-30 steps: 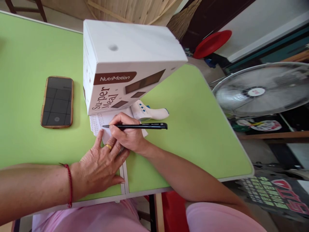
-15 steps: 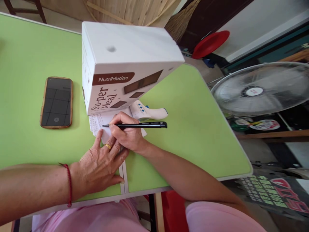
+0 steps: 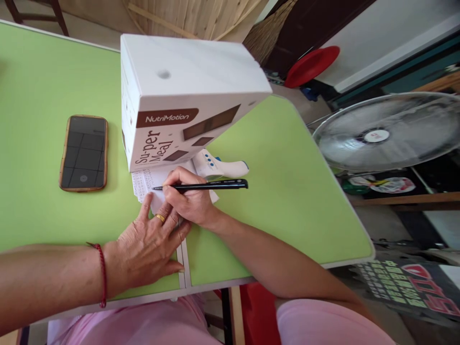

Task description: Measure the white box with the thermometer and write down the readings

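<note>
Several sheets of paper (image 3: 142,184) with rows of small marks lie on the green table, partly covered by the box and my hands. My right hand (image 3: 189,199) grips a slim black pen (image 3: 215,185) in a writing hold, its tip on or just over the top sheet. Flat beside it, my left hand (image 3: 151,244) has its fingers spread, with the fingertips on the paper's near edge. A white NutriMotion box (image 3: 194,67) stands just beyond both hands. Against its right side lies a white handheld device with blue buttons (image 3: 223,167), partly hidden.
A phone in a wooden-edged case (image 3: 84,152) lies left of the box on the green table (image 3: 287,206). Off the table's right side stands a large fan (image 3: 377,136). A red basin (image 3: 312,66) is behind, and a red stool (image 3: 258,311) sits under the near edge.
The pen's tip has moved very slightly to the right along the sheet. Both hands otherwise keep their places, and the whole view has shifted a little.
</note>
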